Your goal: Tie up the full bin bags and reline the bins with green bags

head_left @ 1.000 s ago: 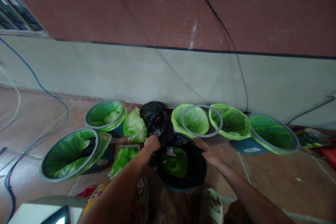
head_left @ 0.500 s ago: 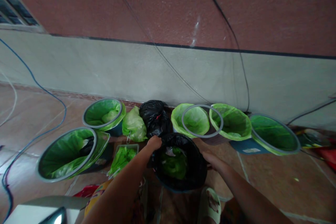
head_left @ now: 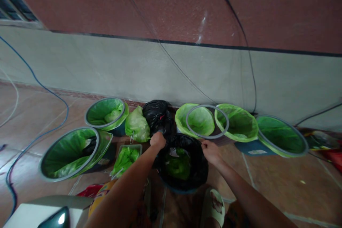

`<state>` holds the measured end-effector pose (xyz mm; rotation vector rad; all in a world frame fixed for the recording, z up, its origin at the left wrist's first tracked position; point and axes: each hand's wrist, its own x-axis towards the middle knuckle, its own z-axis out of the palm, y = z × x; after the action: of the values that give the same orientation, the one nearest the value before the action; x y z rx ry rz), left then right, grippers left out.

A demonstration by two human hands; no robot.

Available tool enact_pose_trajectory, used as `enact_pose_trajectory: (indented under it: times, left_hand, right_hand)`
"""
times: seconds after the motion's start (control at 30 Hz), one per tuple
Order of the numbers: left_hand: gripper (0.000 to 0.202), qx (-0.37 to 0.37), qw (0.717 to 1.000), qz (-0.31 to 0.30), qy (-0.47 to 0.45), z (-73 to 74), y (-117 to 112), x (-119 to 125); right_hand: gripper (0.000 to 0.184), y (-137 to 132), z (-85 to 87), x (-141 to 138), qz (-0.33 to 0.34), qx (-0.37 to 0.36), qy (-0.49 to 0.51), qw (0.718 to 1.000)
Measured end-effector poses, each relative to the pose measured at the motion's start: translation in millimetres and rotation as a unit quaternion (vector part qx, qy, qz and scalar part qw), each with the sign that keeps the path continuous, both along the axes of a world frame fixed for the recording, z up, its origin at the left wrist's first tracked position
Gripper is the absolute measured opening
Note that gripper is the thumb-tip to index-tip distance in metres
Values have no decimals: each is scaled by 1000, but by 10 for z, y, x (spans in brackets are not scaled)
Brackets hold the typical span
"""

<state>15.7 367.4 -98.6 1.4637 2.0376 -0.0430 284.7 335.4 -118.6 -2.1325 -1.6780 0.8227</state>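
A bin lined with a black bag (head_left: 199,171) stands on the floor right in front of me, with green bag material inside it. My left hand (head_left: 157,140) grips the black bag's rim at the far left. My right hand (head_left: 211,150) pinches the rim at the far right. Both hands are closed on the plastic.
Several green-lined bins stand along the wall: two at the left (head_left: 48,165) (head_left: 92,123), several at the right (head_left: 280,137). A tied green bag (head_left: 136,126) and a tied black bag (head_left: 157,115) lie between them. A small tray of green bags (head_left: 125,158) sits left of the black bin. A blue cable (head_left: 34,78) runs at left.
My right hand has slid up along the black bag's rim toward the far side. My left hand has also shifted slightly farther along the rim.
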Motion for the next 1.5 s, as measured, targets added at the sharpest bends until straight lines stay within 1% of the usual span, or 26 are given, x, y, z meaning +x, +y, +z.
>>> enact_pose_trajectory:
  times: [0.07,0.13,0.27,0.33,0.4,0.47,0.57,0.63,0.7,0.83,0.9,1.0,1.1,1.23,1.37,1.43,1.5]
  left_hand:
    - [34,-3,1000,-2,24,63,-17,27]
    - [34,1,999,-19,31,105,-23,45]
    - [32,4,999,-34,34,128,-7,63]
    - [32,6,999,-28,26,126,7,75]
    - [34,4,1000,-18,13,124,18,94]
    - [42,-5,1000,-11,3,119,24,117]
    - [57,-25,1000,-8,0,92,28,153]
    - [58,-38,999,-12,1,61,31,174]
    - [55,-41,999,-18,2,28,36,192]
    - [44,-38,999,-18,4,-12,53,205]
    - [36,-38,999,-15,5,-7,59,199]
    - [30,-25,1000,-4,10,28,51,190]
    - [30,-2,1000,16,18,76,28,190]
    - [30,11,999,24,25,141,6,200]
    - [30,30,999,18,23,203,21,205]
    - [30,31,999,17,17,222,33,208]
    - [31,26,999,23,12,223,39,216]
  right_hand:
    - [14,4,48,-29,20,-2,19,1000]
    - [12,14,60,-24,15,-14,34,999]
    - [29,60,4,44,-59,-46,70,995]
    - [30,85,-28,58,-78,-53,102,990]
    - [27,105,-40,36,-76,-47,115,989]
    - [29,123,-27,-18,-56,-47,94,993]
    - [46,151,2,-115,-1,-76,30,997]
    - [54,168,-7,-159,34,-87,-7,996]
    - [52,177,-45,-176,63,-80,-43,994]
    - [35,164,-114,-164,88,-62,-116,987]
    - [33,156,-100,-157,89,-69,-143,983]
    - [33,162,-27,-161,89,-69,-161,981]
    - [32,185,53,-177,79,-42,-138,986]
    - [31,198,97,-195,50,-22,-59,997]
    - [30,181,48,-185,25,-22,27,999]
    - [30,183,7,-179,-3,-14,57,998]
    - [33,196,-22,-183,-42,-1,62,997]
